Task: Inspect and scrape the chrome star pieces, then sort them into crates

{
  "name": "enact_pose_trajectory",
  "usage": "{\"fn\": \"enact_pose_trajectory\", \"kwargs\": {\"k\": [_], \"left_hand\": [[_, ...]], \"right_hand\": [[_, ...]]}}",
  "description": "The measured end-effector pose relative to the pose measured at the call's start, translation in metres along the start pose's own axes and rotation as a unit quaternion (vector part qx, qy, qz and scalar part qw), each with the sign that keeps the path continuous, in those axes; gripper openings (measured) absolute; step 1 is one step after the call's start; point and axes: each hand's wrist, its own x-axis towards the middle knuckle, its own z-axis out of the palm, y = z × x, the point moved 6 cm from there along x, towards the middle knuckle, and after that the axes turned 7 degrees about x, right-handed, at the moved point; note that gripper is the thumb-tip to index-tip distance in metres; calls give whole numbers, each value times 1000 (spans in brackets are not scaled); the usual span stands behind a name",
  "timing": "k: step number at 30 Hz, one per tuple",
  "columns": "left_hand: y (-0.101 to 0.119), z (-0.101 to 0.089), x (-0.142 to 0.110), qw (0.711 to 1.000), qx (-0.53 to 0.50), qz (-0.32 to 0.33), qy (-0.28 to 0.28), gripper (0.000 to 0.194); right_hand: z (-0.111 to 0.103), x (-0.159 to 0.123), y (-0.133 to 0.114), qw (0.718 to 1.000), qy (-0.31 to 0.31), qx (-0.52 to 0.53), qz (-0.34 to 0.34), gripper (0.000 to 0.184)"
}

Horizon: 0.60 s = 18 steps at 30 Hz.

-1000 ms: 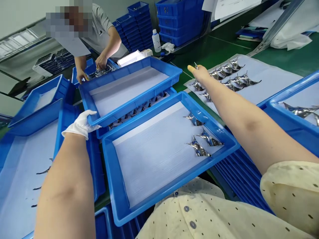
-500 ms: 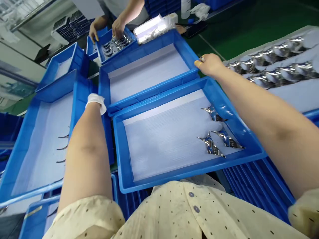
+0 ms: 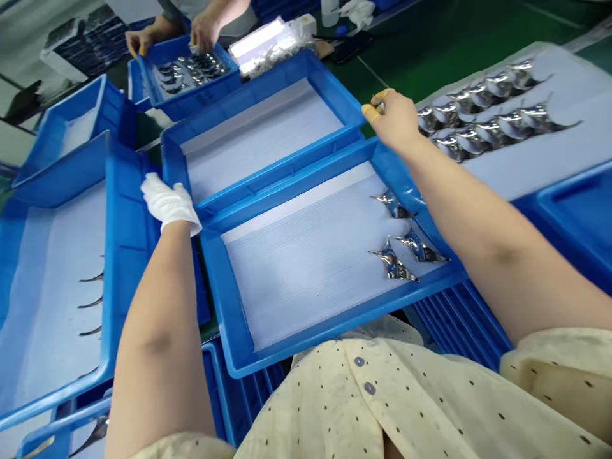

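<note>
My left hand (image 3: 168, 203), in a white glove, is open with its fingers stretched out. It lies at the left end of the farther blue tray (image 3: 282, 159), beside the side wall of the left blue bin (image 3: 112, 223). My right hand (image 3: 393, 121) has yellow covers on fingertips and is curled closed near that tray's right corner. Whatever its fingers hold, if anything, is too small to make out. Nearer my body is a paper-lined blue tray (image 3: 335, 313). Three shiny, pointed metal pieces lie at its right end, one of them in front (image 3: 393, 261).
Rows of shiny curved metal pieces (image 3: 492, 131) lie on white sheeting at right. Across from me, another person's hands (image 3: 204, 30) work at a blue tray (image 3: 165, 105) of metal parts. A clear plastic bag (image 3: 275, 48) lies beside it. Stacked blue trays (image 3: 454, 328) stand below.
My left hand, earlier mostly hidden behind its wrist, now shows with fingers extended. My right hand's fingers have curled up at the tray corner. The view has shifted; the three metal pieces lie as before.
</note>
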Motion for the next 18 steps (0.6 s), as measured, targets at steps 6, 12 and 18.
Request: {"fn": "enact_pose_trajectory", "kwargs": {"k": [6,12,18], "left_hand": [[39,30,-73,976,-166,1,139,93],[102,61,-132,969,-249,-2,-8,76],[118,62,-169,935,-328,-99,-91,61]], "right_hand": [[2,-121,23,926,-256,-276,25,38],[23,-165,56,900,-290,-320,56,38],[-2,-168,27,958,-169,-233,8,37]]}}
